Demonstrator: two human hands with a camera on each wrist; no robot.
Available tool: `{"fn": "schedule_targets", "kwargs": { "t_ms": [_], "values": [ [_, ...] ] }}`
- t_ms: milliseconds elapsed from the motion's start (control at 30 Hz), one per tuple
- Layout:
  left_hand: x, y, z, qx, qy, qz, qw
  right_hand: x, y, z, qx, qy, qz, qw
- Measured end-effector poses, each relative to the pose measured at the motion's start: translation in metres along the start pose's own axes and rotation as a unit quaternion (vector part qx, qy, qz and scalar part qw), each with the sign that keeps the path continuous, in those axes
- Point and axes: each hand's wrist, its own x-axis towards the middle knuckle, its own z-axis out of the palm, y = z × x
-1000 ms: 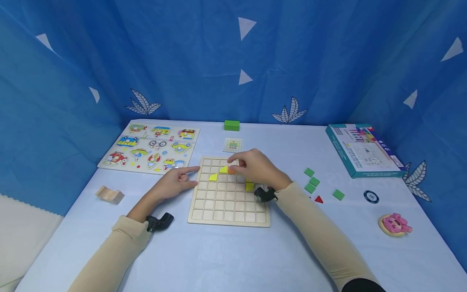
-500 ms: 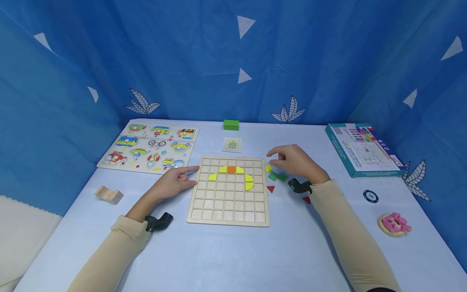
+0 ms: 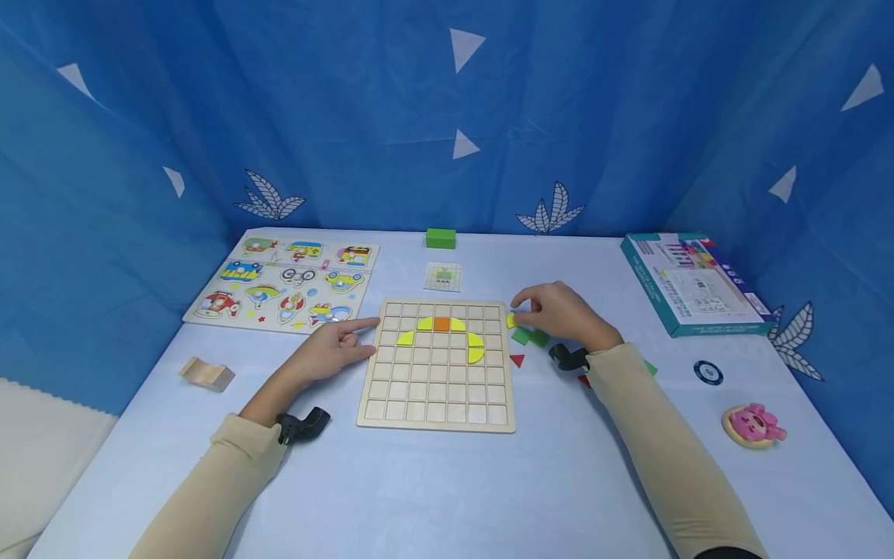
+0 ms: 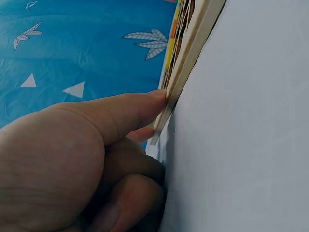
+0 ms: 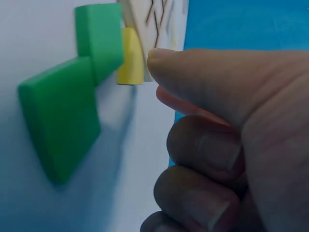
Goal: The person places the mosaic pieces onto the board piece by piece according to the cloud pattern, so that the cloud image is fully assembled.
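A wooden grid board (image 3: 436, 392) lies in the middle of the table, with several yellow quarter-round tiles (image 3: 476, 349) and an orange square tile (image 3: 441, 324) in its cells. My left hand (image 3: 328, 353) rests at the board's left edge, thumb and index finger extended against it, other fingers folded. Off the board's right edge, my right hand (image 3: 562, 312) hovers with thumb and index finger apart. Close to its thumb tip is a loose yellow tile (image 5: 131, 58), not gripped. Green tiles (image 5: 63, 116) lie just below that hand, and a red triangle tile (image 3: 517, 360) lies nearer the front.
Beyond the board are a small pattern card (image 3: 443, 276) and a green block (image 3: 441, 238). A vehicle puzzle board (image 3: 317, 299) and a wooden block (image 3: 206, 374) are on the left. The right side holds a box (image 3: 698, 287), a round disc (image 3: 708, 373) and a pink figure (image 3: 754, 425).
My right hand has left the board's top cells, uncovering the orange tile, and moved right to the loose yellow tile. The left hand has stayed at the board's edge.
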Motion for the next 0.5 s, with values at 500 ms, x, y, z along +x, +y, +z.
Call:
{"fn": "schedule_targets", "kwargs": {
  "t_ms": [500],
  "values": [
    [0.0006,-0.0025,0.0007,0.002,0.004,0.006,1.0,0.0027,-0.0056,0.0092,-0.042,-0.023,0.004,0.999]
  ]
}}
